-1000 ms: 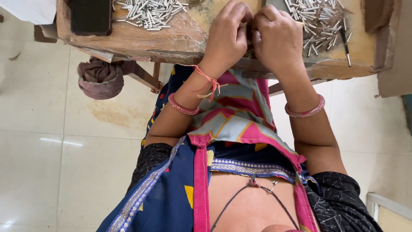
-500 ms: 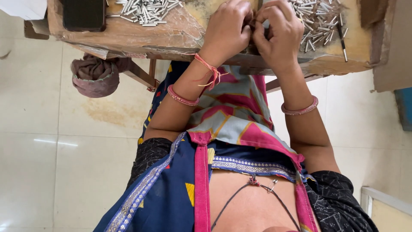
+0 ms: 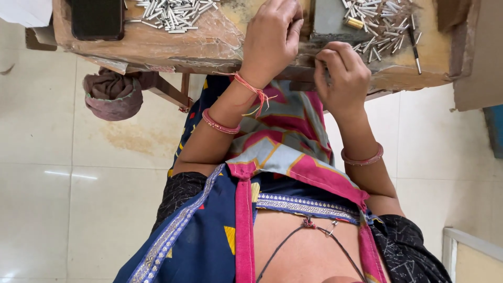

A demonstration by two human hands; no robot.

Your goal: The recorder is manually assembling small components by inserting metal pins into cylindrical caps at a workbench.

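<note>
Head view: looks down past the person's chest and patterned clothing to a worn wooden table [image 3: 173,44] at the top of the frame.
Left hand: the left hand [image 3: 272,42] rests at the table's near edge, fingers curled together; whether it pinches anything cannot be told.
Right hand: the right hand [image 3: 340,76] is just beside it, held slightly nearer the body, fingers bent into a loose fist; anything inside the grip is hidden.
Left pile: a heap of small silver metal pins [image 3: 173,13] lies on the table, left of the left hand.
Right pile: a second heap of metal pins [image 3: 380,23] lies beyond the right hand, with one brass-coloured piece [image 3: 355,22] among them.
Phone: a dark phone [image 3: 98,18] lies flat at the table's left end.
Floor: pale tiles [image 3: 63,183], with a brownish cloth bundle [image 3: 111,94] under the table edge.
</note>
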